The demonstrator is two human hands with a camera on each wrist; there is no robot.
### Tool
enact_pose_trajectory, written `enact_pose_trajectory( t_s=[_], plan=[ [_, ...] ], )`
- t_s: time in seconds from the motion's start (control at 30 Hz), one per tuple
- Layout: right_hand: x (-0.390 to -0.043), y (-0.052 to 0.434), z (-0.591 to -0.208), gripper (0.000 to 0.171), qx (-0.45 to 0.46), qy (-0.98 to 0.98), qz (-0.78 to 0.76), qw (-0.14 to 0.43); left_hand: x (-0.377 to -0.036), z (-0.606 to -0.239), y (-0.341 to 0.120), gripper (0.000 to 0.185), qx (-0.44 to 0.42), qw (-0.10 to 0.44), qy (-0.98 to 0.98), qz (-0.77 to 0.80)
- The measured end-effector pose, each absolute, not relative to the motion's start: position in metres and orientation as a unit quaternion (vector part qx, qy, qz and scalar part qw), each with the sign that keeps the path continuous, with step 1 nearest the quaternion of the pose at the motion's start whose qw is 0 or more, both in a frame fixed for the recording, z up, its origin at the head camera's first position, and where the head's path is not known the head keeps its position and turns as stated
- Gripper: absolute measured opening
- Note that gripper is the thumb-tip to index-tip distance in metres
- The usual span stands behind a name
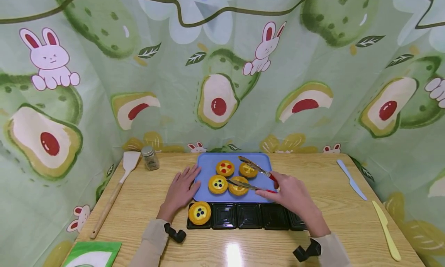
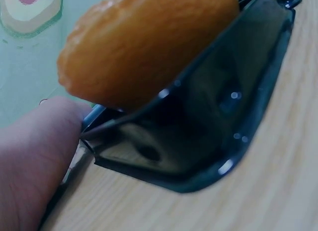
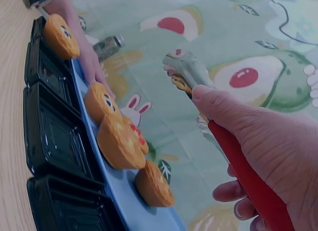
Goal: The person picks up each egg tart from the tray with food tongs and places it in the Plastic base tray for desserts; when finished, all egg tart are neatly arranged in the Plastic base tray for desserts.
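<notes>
My right hand (image 1: 290, 191) grips a pair of metal tongs (image 1: 256, 167) by their red handles (image 3: 238, 166). The tongs' arms are spread over the right side of a blue tray (image 1: 205, 162). Under them sit two egg tarts with pale yellow toppings, a rear tart (image 1: 248, 170) and a front tart (image 1: 238, 186). Beside these are a tart with red berries (image 1: 225, 168) and one with dark berries (image 1: 218, 184). With fingers extended, my left hand (image 1: 180, 189) rests at the tray's left edge. Another dark-berry tart (image 1: 199, 213) fills the leftmost compartment of a black plastic tray (image 1: 249, 216).
Left of the tray lie a long-handled spatula (image 1: 130, 162) and a small glass jar (image 1: 150, 159). A green packet (image 1: 92, 253) is at the front left. On the right are a blue knife (image 1: 352, 180) and a yellow knife (image 1: 386, 230). A patterned curtain (image 1: 174, 116) hangs behind the table.
</notes>
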State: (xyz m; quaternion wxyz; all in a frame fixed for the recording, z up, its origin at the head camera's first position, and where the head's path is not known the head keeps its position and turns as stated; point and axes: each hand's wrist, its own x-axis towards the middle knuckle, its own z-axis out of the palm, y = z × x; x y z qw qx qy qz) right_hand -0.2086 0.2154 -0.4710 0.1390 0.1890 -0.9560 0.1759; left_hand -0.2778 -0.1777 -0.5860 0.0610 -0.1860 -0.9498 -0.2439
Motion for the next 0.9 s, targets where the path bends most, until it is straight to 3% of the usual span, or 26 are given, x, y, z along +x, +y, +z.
enact_pose_trajectory(
  t_s=[0.13, 0.37, 0.9],
  plan=[
    [-0.212, 0.220, -0.473, 0.065, 0.165, -0.964, 0.170, 0.123, -0.279, -0.588, -0.178, 0.060, -0.187, 0.062, -0.950, -0.241],
    [-0.216, 0.226, -0.476, 0.057, 0.154, -0.965, 0.174, 0.122, -0.281, -0.589, -0.178, 0.060, -0.186, 0.064, -0.952, -0.233],
    [-0.225, 0.237, -0.500, 0.063, 0.115, -0.978, 0.127, 0.120, -0.280, -0.587, -0.178, 0.060, -0.191, 0.071, -0.950, -0.235]
  ],
)
